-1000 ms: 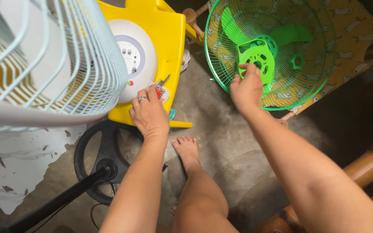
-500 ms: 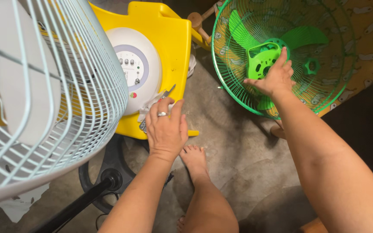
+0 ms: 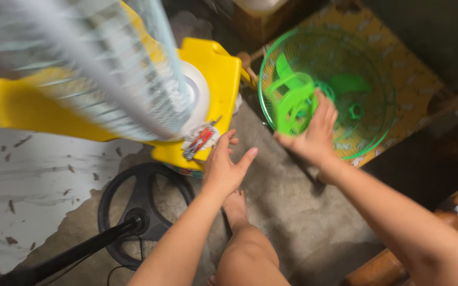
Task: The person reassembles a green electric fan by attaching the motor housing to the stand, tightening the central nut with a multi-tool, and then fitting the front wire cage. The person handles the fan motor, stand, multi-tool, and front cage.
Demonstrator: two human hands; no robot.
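Right hand [image 3: 311, 139] clamped on one green plastic fan part [image 3: 291, 103], held over one green wire fan guard [image 3: 377, 132] lying on patterned yellow cloth [image 3: 420, 85]. Left hand [image 3: 223, 164] empty, fingers spread apart, just beside one pair of red-handled pliers [image 3: 200, 142] at the yellow stool's [image 3: 223, 69] near corner. One black round fan base [image 3: 139, 209] on the floor.

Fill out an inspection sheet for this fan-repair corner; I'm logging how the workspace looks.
Surface: bare concrete floor, white patch at left.
Job's things: green fan part in right hand, lifted from green wire guard where green blades lie.
Clutter: pliers with red handles on yellow plastic chair; white round fan base on it; pale wire guard in foreground, blurred.
Grippers: left hand open, empty, near the pliers.
Cables: thin dark cord by black round stand base.
Surroundings: patterned yellow cushion, bamboo pole, person's bare foot.
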